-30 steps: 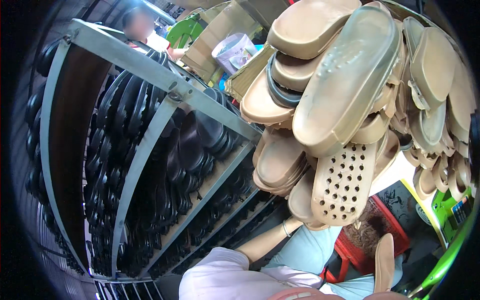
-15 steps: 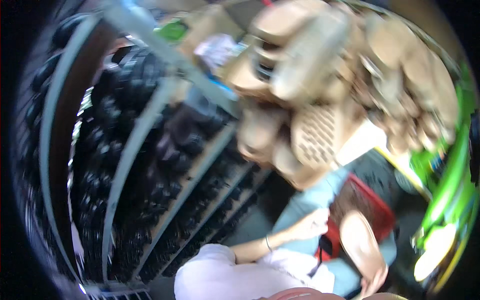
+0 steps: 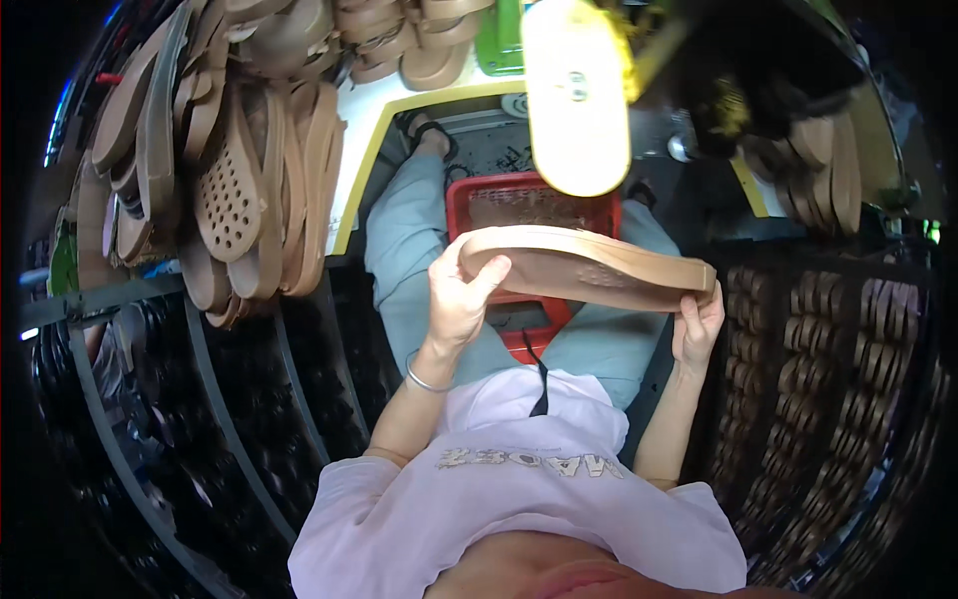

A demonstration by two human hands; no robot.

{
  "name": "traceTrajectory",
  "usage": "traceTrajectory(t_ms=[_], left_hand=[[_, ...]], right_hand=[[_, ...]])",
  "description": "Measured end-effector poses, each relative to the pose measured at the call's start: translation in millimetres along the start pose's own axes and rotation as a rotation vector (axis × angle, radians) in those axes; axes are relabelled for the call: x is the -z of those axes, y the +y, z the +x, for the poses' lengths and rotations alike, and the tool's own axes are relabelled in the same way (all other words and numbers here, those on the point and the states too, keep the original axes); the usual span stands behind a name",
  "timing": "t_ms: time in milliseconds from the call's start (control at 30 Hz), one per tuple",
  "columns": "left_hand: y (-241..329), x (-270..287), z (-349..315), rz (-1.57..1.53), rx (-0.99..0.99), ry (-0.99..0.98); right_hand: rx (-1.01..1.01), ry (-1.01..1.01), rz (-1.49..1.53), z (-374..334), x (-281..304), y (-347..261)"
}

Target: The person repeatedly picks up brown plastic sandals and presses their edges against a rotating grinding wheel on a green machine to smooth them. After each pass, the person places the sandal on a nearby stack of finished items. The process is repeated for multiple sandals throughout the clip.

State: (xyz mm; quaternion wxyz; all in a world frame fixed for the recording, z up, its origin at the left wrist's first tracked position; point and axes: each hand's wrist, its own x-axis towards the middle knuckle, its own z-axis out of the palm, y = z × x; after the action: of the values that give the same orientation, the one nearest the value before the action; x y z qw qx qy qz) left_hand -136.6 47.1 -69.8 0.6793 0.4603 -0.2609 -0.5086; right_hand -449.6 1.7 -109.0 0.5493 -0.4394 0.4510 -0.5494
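Held tan shoe sole (image 3: 599, 266) crosswise, tipped on edge, over red basket (image 3: 534, 183). Clamped thumb and fingers of left hand (image 3: 459, 299) on left end, those of right hand (image 3: 698, 327) on right end. Had bright oblong panel (image 3: 577, 110) just beyond, piled tan footwear (image 3: 230, 210) at far left.

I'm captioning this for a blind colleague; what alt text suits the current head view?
A person's left hand and right hand hold a tan footwear sole by its opposite ends over a red plastic basket. More tan soles are piled at upper left, near a metal rack.
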Motion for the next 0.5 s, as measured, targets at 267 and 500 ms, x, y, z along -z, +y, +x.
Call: traceTrajectory(t_ms=[267, 500], left_hand=[[11.6, -38.9, 33.6, 0.344, -0.221, -0.094], [21.2, -59.1, 50.1, 0.454, -0.352, -0.125]], right_hand=[[0.189, 0.09, -0.089, 58.7, -5.9, -56.8], [0.209, 0.099, -0.158, 109.7, -16.9, -88.5]])
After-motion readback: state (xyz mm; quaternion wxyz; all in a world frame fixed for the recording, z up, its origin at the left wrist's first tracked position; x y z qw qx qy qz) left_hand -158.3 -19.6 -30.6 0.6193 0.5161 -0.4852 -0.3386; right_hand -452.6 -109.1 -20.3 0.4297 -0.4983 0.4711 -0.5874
